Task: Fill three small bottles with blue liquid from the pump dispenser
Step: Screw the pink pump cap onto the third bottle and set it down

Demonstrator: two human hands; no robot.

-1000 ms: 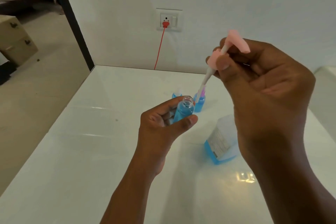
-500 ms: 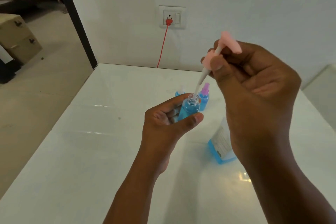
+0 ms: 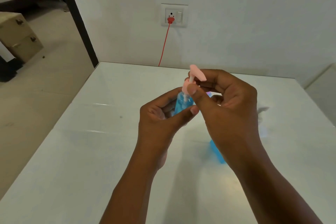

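white table [image 3: 91, 151] by wall socket [image 3: 174, 15] | left grip [image 3: 160, 120] clasps small bottle [image 3: 181, 104] | right grip [image 3: 227, 103] pinches pink pump [image 3: 190, 82]

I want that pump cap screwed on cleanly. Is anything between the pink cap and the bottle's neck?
Nothing visible. The right hand holds the pink pump cap right over the small bottle gripped by the left hand, its tube already inside. The thumb beside the collar hides part of the joint.

The small bottle [image 3: 182, 104] sits in the left hand [image 3: 160, 120], pump cap [image 3: 193, 80] on it, above the table [image 3: 76, 151].
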